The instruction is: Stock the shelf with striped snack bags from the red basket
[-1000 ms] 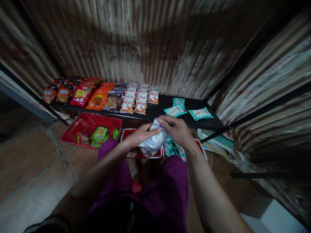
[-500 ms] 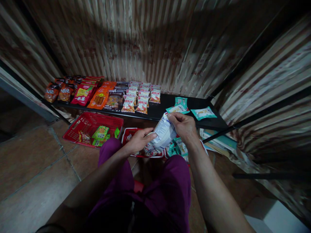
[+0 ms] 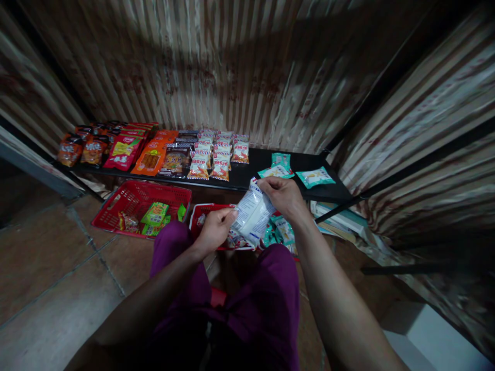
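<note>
A white snack packet with blue print (image 3: 252, 214) is held up between both hands, its back with small text facing me. My right hand (image 3: 284, 196) pinches its top edge. My left hand (image 3: 216, 226) grips its left side with thumb and fingers. Beneath the packet, a red basket (image 3: 201, 208) holds wrapped packets, partly hidden by the hands. Teal packets (image 3: 282, 230) lie just to its right, below my right wrist. Behind, on the black shelf (image 3: 253, 172), stand rows of white and orange packets (image 3: 221, 166).
Orange, red and brown snack bags (image 3: 122, 149) line the shelf's left part; teal packets (image 3: 315, 176) lie at its right. A red basket (image 3: 131, 196) with green packets (image 3: 155, 213) sits on the floor at left. Black poles and striped curtains enclose the shelf.
The view has shifted slightly, so the shelf and baskets appear further left. The packet is still in both hands, and the left hand's fingers have closed more around its edge.
</note>
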The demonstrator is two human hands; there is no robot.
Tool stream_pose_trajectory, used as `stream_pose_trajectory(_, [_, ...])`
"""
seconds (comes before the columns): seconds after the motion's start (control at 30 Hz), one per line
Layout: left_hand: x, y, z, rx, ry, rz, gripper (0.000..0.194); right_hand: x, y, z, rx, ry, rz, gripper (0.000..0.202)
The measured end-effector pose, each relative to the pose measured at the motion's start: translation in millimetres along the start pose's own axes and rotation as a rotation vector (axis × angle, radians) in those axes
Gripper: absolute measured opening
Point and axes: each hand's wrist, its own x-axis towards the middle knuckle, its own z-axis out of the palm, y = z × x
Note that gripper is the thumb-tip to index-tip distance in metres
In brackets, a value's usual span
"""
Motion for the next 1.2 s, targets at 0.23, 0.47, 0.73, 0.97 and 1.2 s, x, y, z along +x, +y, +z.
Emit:
stream_pose_trajectory(0.23, [1,-3,-6.7,-0.157,0.141,-0.113,0.038,-13,8,6,0.195,0.015,0.033,0.04])
stream_pose_trajectory(0.47, [2,2,-8.1,-0.244,0.174,-0.157,0.044,-31,6,9,0.552,0.051,0.323,0.04])
stream_pose_trajectory(0.73, [-2,-7,-7.9,-0.312,0.092,-0.215,0.046,-23,-1,11,0.559,0.155,0.287,0.032])
stream_pose_trajectory(0.97, [0,0,-5.9,-0.559,-0.036,-0.274,0.039,-16,3,14,0.53,0.154,0.264,0.029])
stream_pose_trajectory(1.2, [5,16,1.9,-0.555,-0.051,-0.324,0.036,-24,1,19,0.436,0.02,0.231,0.035])
